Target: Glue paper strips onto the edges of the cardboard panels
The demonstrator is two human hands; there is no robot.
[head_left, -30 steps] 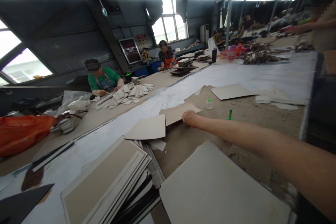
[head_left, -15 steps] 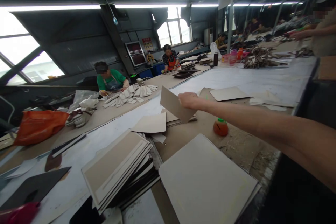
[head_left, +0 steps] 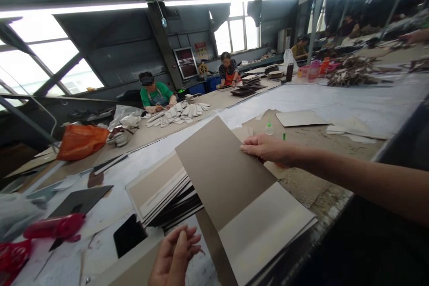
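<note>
At centre, the taupe sheet (head_left: 223, 170) appears lifted, not yet set down, the right hand (head_left: 259, 147) pinching its two-o'clock edge. The left hand (head_left: 176, 257), at seven, is empty, fingers apart. Pale boards (head_left: 264, 237) lie stacked at five.

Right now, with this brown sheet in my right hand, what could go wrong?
The brown sheet is held at one edge by your right hand, so it could slip or bend. Its edge might nudge the uneven stack beside it. Your hand could knock the green-capped bottle just beyond.
</note>
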